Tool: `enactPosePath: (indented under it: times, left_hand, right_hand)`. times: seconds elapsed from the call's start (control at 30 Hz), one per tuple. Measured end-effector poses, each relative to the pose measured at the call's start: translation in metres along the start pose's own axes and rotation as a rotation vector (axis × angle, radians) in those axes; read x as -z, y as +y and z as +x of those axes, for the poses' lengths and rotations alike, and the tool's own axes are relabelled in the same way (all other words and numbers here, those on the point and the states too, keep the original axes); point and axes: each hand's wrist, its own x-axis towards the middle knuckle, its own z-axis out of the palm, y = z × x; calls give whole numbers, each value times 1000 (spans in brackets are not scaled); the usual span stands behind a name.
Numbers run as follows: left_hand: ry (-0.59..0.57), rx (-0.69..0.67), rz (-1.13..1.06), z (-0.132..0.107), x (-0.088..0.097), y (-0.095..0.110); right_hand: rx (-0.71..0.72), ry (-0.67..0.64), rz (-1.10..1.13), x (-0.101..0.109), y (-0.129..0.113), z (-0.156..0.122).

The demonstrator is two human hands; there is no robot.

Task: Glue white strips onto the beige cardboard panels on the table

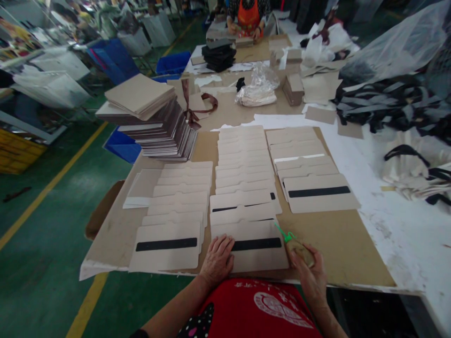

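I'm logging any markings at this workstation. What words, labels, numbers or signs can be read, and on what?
None legibly.
White characters on the red garment: too blurred to read.
White emblem below them: any lettering unreadable.
Beige panels: no lettering visible.

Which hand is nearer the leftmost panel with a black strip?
Left. The left hand rests on the middle panel, just right of the leftmost panel; the right hand, holding a tan object, is beyond the middle panel.
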Motion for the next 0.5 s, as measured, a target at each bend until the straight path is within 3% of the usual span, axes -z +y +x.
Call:
enactPosePath:
  times: [0.33, 0.5]
  left_hand:
    - [-24, -4, 8, 0, 1, 1]
    - [-17, -6, 4, -1, 1, 1]
  right_hand:
    - [17, 33, -104, -2, -2, 4]
    - [133, -10, -276, -1, -5, 9]
